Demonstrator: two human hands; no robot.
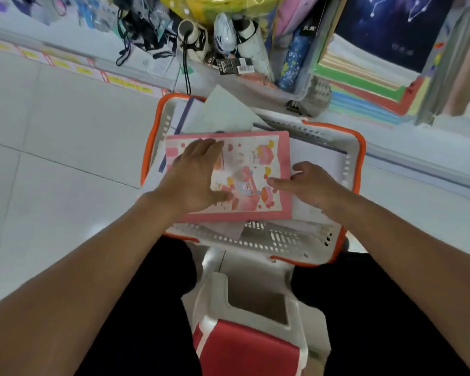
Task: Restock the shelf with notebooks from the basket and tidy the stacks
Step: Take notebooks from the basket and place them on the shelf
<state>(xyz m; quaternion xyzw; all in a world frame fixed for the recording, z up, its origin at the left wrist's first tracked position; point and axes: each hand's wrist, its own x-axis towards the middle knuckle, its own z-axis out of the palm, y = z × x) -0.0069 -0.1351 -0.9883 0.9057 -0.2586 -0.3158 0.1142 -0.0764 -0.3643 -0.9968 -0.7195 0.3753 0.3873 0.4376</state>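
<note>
On the far left we see the pale grey tiled floor (52, 147), glossy, with thin dark joints, running up to a low white shelf edge (65, 62) lined with yellow and pink price labels. Our left hand (194, 180) lies flat on the pink notebook with a cartoon cover (255, 169), fingers straight and spread, pressing the cover without curling round it. That notebook rests on top of the other paper goods in the white plastic basket with an orange rim (360, 158), which stands on the floor between our knees and the shelf — white and purple-edged notebooks (318, 156) show beneath and beside it. Below the basket sits a white plastic stool with a red seat (244, 346). Our right hand (307, 185) grips the pink notebook's right edge, thumb on the cover and fingers curled beside it. Beyond, folded umbrellas (220, 36) hang from the shelf, and further right lie stacks of coloured paper sheets (364, 85) under a dark blue star-patterned cover (391, 25).
</note>
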